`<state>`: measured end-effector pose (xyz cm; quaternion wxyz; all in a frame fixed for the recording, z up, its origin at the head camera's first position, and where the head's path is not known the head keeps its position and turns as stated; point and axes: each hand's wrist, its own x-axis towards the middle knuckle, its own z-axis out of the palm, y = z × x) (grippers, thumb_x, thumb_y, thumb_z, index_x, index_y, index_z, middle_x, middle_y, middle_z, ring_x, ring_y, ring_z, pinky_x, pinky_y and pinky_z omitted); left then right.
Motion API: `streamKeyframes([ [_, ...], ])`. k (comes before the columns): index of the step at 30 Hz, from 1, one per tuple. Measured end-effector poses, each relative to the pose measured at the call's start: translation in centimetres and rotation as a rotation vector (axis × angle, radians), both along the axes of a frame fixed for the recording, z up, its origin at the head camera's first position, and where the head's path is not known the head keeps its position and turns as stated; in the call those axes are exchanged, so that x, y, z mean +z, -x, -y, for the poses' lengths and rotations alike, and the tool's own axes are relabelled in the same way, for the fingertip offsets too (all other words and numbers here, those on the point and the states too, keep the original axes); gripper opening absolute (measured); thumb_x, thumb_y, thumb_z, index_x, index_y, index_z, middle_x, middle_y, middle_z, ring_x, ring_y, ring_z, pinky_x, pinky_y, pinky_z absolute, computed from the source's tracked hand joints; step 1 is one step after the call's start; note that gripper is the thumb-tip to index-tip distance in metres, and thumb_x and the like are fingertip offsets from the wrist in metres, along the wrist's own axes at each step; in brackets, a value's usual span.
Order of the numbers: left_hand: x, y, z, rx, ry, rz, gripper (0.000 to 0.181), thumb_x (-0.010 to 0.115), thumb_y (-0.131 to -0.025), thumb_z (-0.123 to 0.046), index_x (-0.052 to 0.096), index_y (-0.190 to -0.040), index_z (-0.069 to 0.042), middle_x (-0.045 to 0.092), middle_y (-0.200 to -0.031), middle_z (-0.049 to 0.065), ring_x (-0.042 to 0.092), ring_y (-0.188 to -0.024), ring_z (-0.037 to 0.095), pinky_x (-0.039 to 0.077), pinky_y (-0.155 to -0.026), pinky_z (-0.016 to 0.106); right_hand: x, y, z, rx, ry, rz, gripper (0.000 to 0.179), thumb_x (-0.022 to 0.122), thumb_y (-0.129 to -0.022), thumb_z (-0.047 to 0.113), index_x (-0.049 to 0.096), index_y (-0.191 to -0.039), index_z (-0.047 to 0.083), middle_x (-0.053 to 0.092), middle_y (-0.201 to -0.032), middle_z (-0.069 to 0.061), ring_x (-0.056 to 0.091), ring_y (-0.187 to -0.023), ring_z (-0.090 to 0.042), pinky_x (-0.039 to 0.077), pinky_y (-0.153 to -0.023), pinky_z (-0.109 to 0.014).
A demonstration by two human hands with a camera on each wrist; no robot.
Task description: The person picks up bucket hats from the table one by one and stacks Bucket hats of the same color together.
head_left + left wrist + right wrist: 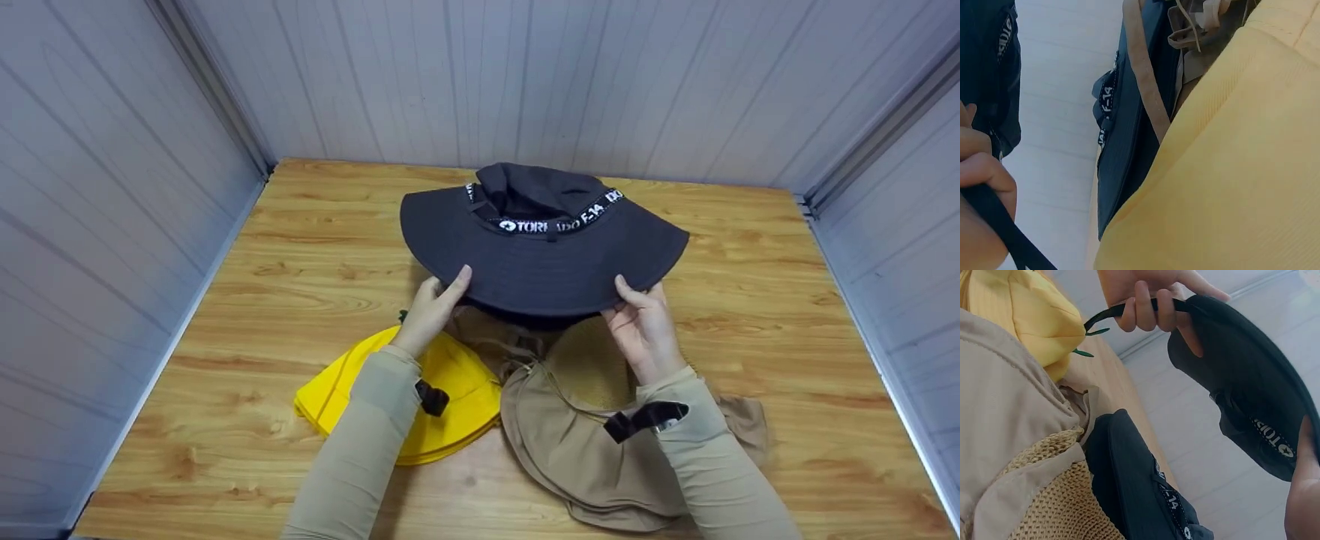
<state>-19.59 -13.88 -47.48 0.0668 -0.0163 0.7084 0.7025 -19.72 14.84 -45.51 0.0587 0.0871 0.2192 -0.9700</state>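
Both hands hold a dark wide-brimmed hat (525,266) up by the near edge of its brim, crown pointing away. My left hand (432,309) pinches the brim's left part, thumb on top. On the right part, my right hand (646,328) grips it with the thumb above and fingers below. A black strap (1114,311) runs across the curled left fingers. Lettered tape circles the hat's crown. Below in the right wrist view lies a second dark hat (1129,478) with similar lettering, mostly hidden in the head view.
A yellow hat (457,409) with small green tips (1084,354) lies under the left forearm. Beside it, under the right forearm, is a beige fabric hat (585,450) with a woven straw part (592,360). Pale panel walls (525,82) enclose the wooden table (247,300).
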Motion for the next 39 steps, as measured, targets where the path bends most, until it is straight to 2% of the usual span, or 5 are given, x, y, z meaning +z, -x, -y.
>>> streamKeyframes([
  [6,0.3,0.4,1.0,0.110,-0.075,0.074,0.051,0.043,-0.104,-0.043,0.055,-0.136,-0.005,0.064,-0.125,0.010,0.056,-0.107,0.016,0.042,-0.103,0.033,0.0,0.0,-1.0,0.003,0.021,0.006,0.043,0.045,-0.096,-0.016,0.042,-0.124,0.016,0.069,-0.100,-0.011,0.073,-0.085,-0.026,0.061,-0.070,-0.040],
  [10,0.4,0.5,1.7,0.169,-0.130,0.082,0.045,0.042,-0.103,-0.047,0.058,-0.121,-0.010,0.061,-0.091,-0.001,0.054,-0.082,0.012,0.043,-0.079,0.024,-0.2,0.1,-1.7,0.006,0.026,0.025,0.043,0.048,-0.094,-0.017,0.045,-0.121,0.015,0.070,-0.097,-0.012,0.073,-0.082,-0.026,0.061,-0.069,-0.039],
  [17,0.3,0.6,2.6,0.148,-0.293,0.012,0.034,0.047,-0.102,-0.047,0.047,-0.092,-0.015,0.040,-0.068,-0.004,0.039,-0.064,0.013,0.033,-0.065,0.025,-0.7,0.4,-3.0,0.016,0.024,0.026,0.042,0.047,-0.094,-0.017,0.046,-0.121,0.015,0.071,-0.098,-0.012,0.073,-0.084,-0.027,0.061,-0.072,-0.038],
  [24,0.4,0.8,2.9,0.159,-0.343,0.028,0.026,0.053,-0.101,-0.039,0.056,-0.104,-0.014,0.052,-0.075,-0.006,0.050,-0.071,0.012,0.036,-0.067,0.024,-1.1,0.5,-3.9,0.003,0.059,0.040,0.033,0.048,-0.094,-0.017,0.051,-0.112,0.010,0.072,-0.094,-0.014,0.073,-0.081,-0.028,0.061,-0.070,-0.038],
  [39,1.3,1.3,2.8,0.111,0.050,-0.025,0.043,0.061,-0.097,-0.040,0.059,-0.130,-0.012,0.059,-0.086,-0.004,0.046,-0.071,0.012,0.035,-0.065,0.026,-1.1,0.5,-5.3,0.008,0.036,0.019,0.042,0.046,-0.093,-0.018,0.053,-0.119,0.013,0.071,-0.100,-0.012,0.072,-0.088,-0.027,0.060,-0.076,-0.038],
])
